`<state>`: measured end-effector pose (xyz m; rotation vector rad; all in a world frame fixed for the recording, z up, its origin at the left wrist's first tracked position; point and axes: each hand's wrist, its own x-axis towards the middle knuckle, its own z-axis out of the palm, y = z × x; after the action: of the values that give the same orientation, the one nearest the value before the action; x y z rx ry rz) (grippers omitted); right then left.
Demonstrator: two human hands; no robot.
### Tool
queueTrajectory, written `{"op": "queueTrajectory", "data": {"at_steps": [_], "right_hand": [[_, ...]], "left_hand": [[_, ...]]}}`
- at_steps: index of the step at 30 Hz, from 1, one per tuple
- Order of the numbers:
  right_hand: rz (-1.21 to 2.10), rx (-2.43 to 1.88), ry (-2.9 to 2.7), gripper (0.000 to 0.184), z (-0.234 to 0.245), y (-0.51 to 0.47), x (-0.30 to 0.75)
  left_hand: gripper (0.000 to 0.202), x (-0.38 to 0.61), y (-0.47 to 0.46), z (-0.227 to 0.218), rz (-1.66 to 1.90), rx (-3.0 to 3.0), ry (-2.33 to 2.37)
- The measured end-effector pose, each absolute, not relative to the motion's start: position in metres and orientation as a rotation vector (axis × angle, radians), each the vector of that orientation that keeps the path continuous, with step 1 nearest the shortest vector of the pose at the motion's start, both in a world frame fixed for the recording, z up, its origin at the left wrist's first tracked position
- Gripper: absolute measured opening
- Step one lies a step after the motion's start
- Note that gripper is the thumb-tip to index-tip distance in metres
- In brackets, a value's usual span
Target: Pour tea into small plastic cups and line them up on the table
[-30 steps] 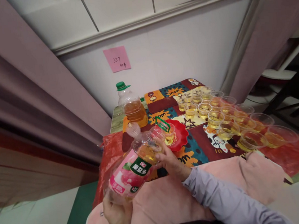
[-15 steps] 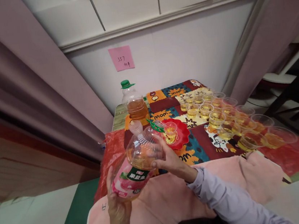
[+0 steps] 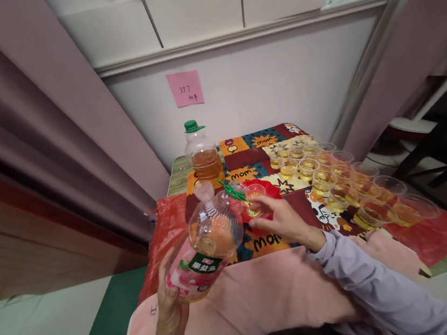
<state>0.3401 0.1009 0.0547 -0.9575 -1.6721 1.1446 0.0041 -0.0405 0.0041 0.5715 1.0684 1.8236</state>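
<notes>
My left hand (image 3: pixel 169 293) is wrapped round the lower part of a clear plastic juice bottle (image 3: pixel 203 251) with a pink and green label. The bottle leans, its uncapped neck pointing away from me, with amber liquid inside. To its right, my right hand (image 3: pixel 276 215) has its fingers apart and holds nothing, just in front of a small plastic cup (image 3: pixel 255 189). I cannot tell whether the fingertips touch that cup. Under the hand and cup lies a red scalloped plate (image 3: pixel 275 189). A green strap (image 3: pixel 232 191) shows beside the bottle's neck, over the plate's left edge.
A second juice bottle (image 3: pixel 207 164), green-capped, stands upright behind. Rows of clear cups (image 3: pixel 325 179) with yellow liquid fill the table's right side. Pink cloth (image 3: pixel 263 293) covers the near edge, and red plastic sheeting (image 3: pixel 152 252) hangs at the left. A wall rises behind the table.
My right hand has let go of the bottle and moved right, over the red plate towards the cup. My left hand still holds the bottle at about the same tilt.
</notes>
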Motion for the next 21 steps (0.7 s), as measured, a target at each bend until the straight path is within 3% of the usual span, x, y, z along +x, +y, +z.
{"op": "queueTrajectory", "data": {"at_steps": [3,7,10,16,21], "right_hand": [[0.712,-1.178,-1.815,0.052,0.058,0.131,0.358],[0.371,-1.487,-2.09,0.074,0.063,0.16,0.357],[0.286,-1.637,-2.241,0.078,0.066,0.166,0.342],[0.246,-1.701,-2.248,0.057,0.072,0.166,0.323],[0.214,-1.67,-2.228,0.064,0.079,0.167,0.343]], "left_hand": [[0.113,0.006,-0.041,0.006,1.806,0.587,1.091],[0.11,0.007,-0.041,0.007,1.769,0.623,1.135],[0.113,0.004,-0.04,0.005,1.755,0.629,1.168],[0.106,-0.003,-0.04,-0.004,1.751,0.607,1.231],[0.094,-0.003,-0.04,-0.005,1.742,0.606,1.202]]}}
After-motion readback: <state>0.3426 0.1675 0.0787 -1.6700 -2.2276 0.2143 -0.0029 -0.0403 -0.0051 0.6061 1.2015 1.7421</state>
